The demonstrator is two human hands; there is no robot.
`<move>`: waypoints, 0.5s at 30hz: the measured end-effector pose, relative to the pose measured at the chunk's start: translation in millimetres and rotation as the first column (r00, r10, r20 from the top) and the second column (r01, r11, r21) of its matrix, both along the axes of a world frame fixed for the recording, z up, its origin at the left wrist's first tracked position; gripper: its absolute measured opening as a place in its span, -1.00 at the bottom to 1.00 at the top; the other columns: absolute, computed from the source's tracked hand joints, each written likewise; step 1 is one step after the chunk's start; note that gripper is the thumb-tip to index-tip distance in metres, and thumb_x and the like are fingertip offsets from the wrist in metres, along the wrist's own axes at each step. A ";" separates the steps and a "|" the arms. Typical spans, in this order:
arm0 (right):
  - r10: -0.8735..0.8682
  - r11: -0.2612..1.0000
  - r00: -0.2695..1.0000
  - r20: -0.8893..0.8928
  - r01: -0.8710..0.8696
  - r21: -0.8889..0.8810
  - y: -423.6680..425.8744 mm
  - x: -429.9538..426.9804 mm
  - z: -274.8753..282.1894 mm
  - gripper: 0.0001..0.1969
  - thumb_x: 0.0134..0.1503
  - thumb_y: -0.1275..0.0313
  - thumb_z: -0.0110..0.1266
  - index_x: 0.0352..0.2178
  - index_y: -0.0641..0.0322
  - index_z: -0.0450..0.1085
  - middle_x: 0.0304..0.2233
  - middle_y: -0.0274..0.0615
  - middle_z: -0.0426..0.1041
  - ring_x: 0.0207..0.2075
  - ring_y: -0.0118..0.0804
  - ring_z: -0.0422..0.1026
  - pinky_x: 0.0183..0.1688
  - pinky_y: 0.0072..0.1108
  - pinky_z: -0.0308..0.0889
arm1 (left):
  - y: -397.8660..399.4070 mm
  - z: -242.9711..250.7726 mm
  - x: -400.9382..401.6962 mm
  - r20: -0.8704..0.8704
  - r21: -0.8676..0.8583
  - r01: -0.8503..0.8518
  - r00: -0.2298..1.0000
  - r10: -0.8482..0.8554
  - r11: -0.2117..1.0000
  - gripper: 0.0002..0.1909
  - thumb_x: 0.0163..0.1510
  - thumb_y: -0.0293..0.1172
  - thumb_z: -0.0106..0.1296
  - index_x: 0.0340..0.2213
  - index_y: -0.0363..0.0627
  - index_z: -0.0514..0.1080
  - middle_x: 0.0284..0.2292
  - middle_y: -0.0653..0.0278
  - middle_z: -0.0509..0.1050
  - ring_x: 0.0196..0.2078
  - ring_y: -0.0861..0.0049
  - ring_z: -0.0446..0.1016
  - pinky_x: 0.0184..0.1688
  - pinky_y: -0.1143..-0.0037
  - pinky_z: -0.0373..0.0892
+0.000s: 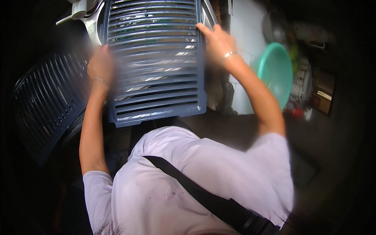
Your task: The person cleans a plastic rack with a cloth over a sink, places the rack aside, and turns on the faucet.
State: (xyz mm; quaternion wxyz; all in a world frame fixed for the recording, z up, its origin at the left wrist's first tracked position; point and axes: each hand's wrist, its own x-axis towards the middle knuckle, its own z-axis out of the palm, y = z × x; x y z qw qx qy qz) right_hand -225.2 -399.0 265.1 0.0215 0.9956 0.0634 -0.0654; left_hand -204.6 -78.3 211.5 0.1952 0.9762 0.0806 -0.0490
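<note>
A blue-grey slatted plastic panel (164, 115) lies between my two hands, its lower edge toward my body. My left hand (101, 64), partly blurred, grips its left edge. At the upper right edge, my right hand (220, 42) holds the panel with the fingers on its rim. Through the slots I see shiny metal and something dark green, too broken up to name. A second slatted panel (53, 100) of similar look stands tilted to the left of my left forearm.
A white fitting with a lever (78, 10) sits at the upper left beside a metal rim (93, 28). To the right are a white-tiled surface (242, 38), a green plastic basin (283, 76) on its side and a red bottle with a white nozzle (296, 112).
</note>
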 end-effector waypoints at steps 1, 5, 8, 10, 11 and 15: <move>-0.007 1.000 1.000 -0.025 0.007 -0.003 2.4 -15.5 2.7 -0.45 -0.15 0.58 -0.06 -0.08 -0.26 0.19 -0.42 -0.05 0.28 -0.40 -0.02 0.39 -0.37 -0.33 0.32 | -1.6 4.3 1.2 -0.074 -0.016 -0.011 0.997 0.010 1.000 -0.58 0.12 -0.09 -0.42 -0.38 -0.18 0.31 -0.41 -0.10 0.43 -0.31 -0.04 0.38 -0.26 0.19 0.28; 0.023 0.997 0.997 -0.073 -0.017 0.081 12.3 -71.9 18.3 -0.47 -0.17 0.61 -0.10 -0.11 -0.17 0.23 -0.46 -0.06 0.26 -0.47 -0.05 0.36 -0.46 -0.33 0.30 | 0.4 -5.2 -0.9 0.065 -0.009 0.018 0.998 -0.017 1.000 -0.64 0.12 -0.13 -0.32 -0.41 -0.20 0.29 -0.53 -0.10 0.42 -0.45 -0.04 0.40 -0.43 0.18 0.28; 0.011 0.993 0.996 -0.086 -0.001 0.122 17.7 -109.2 19.1 -0.44 -0.19 0.62 -0.10 -0.10 -0.16 0.22 -0.50 -0.09 0.21 -0.52 -0.07 0.33 -0.50 -0.34 0.29 | -5.4 7.8 -0.7 -0.068 -0.026 -0.013 0.998 0.012 1.000 -0.61 0.12 -0.12 -0.38 -0.40 -0.18 0.31 -0.41 -0.08 0.43 -0.31 -0.03 0.38 -0.29 0.21 0.28; -0.007 0.989 0.993 -0.121 0.025 0.144 21.6 -123.1 22.3 -0.44 -0.20 0.61 -0.08 -0.10 -0.17 0.21 -0.50 -0.10 0.19 -0.52 -0.07 0.32 -0.50 -0.33 0.29 | -5.2 6.0 -0.7 -0.063 -0.012 -0.021 0.998 0.021 1.000 -0.62 0.12 -0.13 -0.37 -0.40 -0.19 0.31 -0.41 -0.07 0.42 -0.32 -0.02 0.38 -0.29 0.22 0.28; -0.006 0.989 0.993 -0.120 0.023 0.147 21.4 -121.3 21.8 -0.44 -0.20 0.61 -0.08 -0.10 -0.17 0.21 -0.50 -0.10 0.19 -0.52 -0.07 0.32 -0.50 -0.33 0.29 | -4.7 5.1 -0.4 -0.059 0.001 -0.032 0.998 0.032 1.000 -0.63 0.12 -0.14 -0.37 -0.40 -0.19 0.31 -0.41 -0.06 0.42 -0.32 0.00 0.38 -0.30 0.22 0.28; -0.032 0.994 0.999 -0.022 0.034 0.104 15.8 -89.4 11.8 -0.51 -0.16 0.60 -0.11 -0.14 -0.16 0.22 -0.45 -0.05 0.24 -0.46 -0.04 0.36 -0.46 -0.31 0.30 | -7.7 6.2 0.4 -0.031 -0.007 -0.003 1.000 0.002 1.000 -0.63 0.12 -0.15 -0.36 -0.41 -0.21 0.31 -0.41 -0.05 0.42 -0.33 0.02 0.38 -0.31 0.23 0.28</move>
